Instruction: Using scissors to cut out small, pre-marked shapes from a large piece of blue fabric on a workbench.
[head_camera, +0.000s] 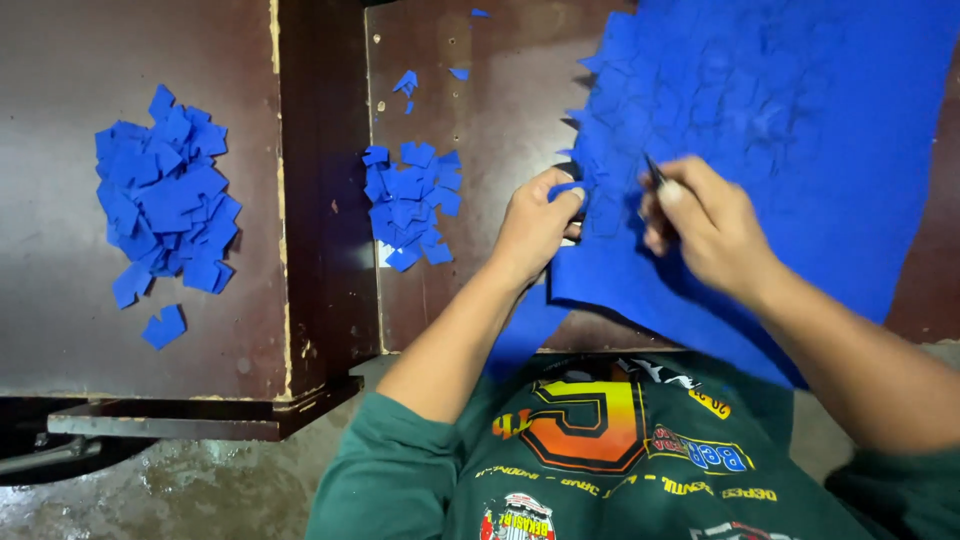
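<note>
Hands: left (535, 222) pinches blue sheet (800, 150), right (705, 225) grips blade (655, 172) (brown tabletop (480, 110)).

Left hand (535, 225) pinches the blue felt sheet's (800, 130) cut edge. Right hand (705, 225) grips a dark tool (655, 172) against it. Cut blue pieces (410, 205) lie near the bench's (480, 110) left edge.

Blue sheet (800, 120) cut off top, right; tool (655, 172) mostly hidden.

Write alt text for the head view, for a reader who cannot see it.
A person's left hand pinches the cut edge of a large blue felt sheet while the right hand holds a dark, thin tool against it. Two piles of small blue cut pieces lie to the left on a dark brown table.
</note>
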